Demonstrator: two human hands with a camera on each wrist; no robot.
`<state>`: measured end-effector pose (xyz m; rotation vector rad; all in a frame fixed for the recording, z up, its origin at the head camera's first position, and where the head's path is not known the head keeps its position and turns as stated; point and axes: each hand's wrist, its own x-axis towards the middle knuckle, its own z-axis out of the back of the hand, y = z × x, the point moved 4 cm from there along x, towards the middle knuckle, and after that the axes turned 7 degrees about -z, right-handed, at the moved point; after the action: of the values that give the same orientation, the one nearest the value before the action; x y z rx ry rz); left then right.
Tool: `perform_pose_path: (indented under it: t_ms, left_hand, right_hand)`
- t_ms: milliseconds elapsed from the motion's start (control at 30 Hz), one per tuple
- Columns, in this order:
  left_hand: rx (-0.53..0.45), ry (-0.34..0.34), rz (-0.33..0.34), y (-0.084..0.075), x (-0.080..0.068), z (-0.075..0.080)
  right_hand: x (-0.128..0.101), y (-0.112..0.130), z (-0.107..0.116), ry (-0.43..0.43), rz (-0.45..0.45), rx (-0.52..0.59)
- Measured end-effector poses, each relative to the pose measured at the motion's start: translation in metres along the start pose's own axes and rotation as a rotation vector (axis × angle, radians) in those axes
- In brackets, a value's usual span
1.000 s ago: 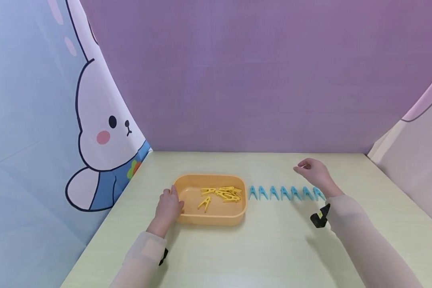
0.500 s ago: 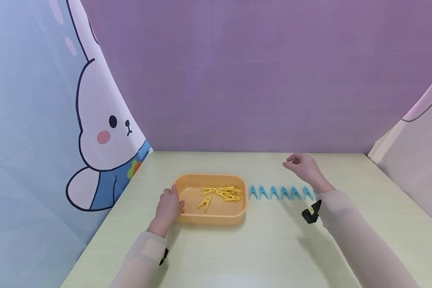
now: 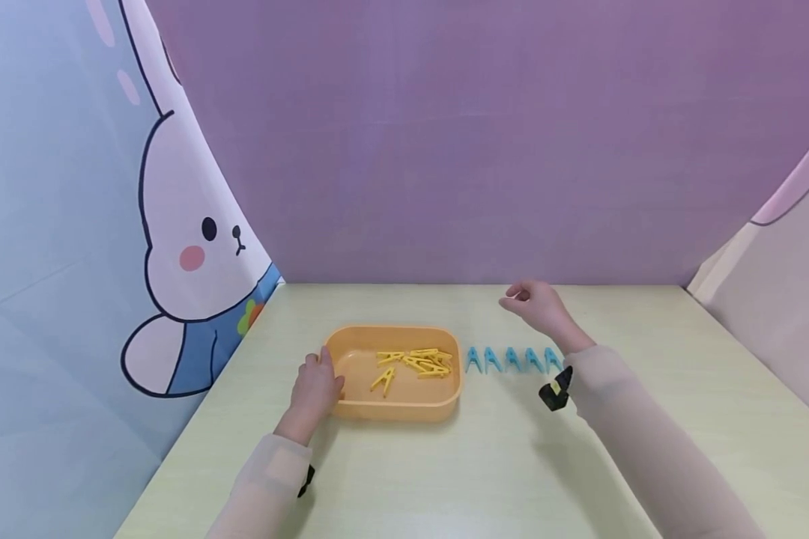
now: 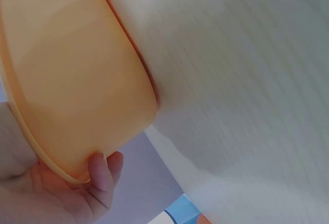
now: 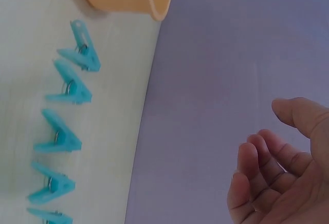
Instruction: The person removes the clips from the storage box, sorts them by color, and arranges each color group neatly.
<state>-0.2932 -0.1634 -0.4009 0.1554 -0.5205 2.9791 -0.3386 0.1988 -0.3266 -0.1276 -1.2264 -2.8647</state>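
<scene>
An orange plastic basket (image 3: 391,410) rests on the table with several yellow clothespins (image 3: 434,370) lying in it. My left hand (image 3: 315,385) grips its left end; in the left wrist view fingers curl over the outer wall (image 4: 77,80) near the rim. To the right of the basket, blue clothespins (image 3: 512,361) stand in a row; the right wrist view shows several blue clothespins (image 5: 59,134) side by side. My right hand (image 3: 535,307) hovers beyond that row, fingers loosely bent, thumb apart and nothing held. Its forearm covers the row's right end.
The pale wooden table (image 3: 418,479) runs back to a purple cloth backdrop (image 3: 485,150). On the left hangs a blue cloth (image 3: 54,299) with a printed rabbit (image 3: 195,195). A white panel (image 3: 775,299) borders the right side.
My right hand has moved left and slightly farther back above the row, its sleeve now hiding the rightmost blue clothespins. The left hand and the basket have stayed in place.
</scene>
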Motion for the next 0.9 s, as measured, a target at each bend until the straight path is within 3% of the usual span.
perform_pose_path:
  t_ms: [167,400,900]
  left_hand:
    - [-0.005,-0.009,-0.005,0.001,0.000,0.000]
    - [0.004,-0.010,-0.007,0.002,0.000,-0.001]
    - [0.000,0.007,0.010,0.000,-0.001,0.001]
  right_hand:
    - [0.003,0.013,-0.012,0.023,-0.020,0.010]
    - [0.003,0.034,-0.025,0.039,0.028,0.044]
    - [0.007,0.064,-0.063,0.083,0.046,-0.007]
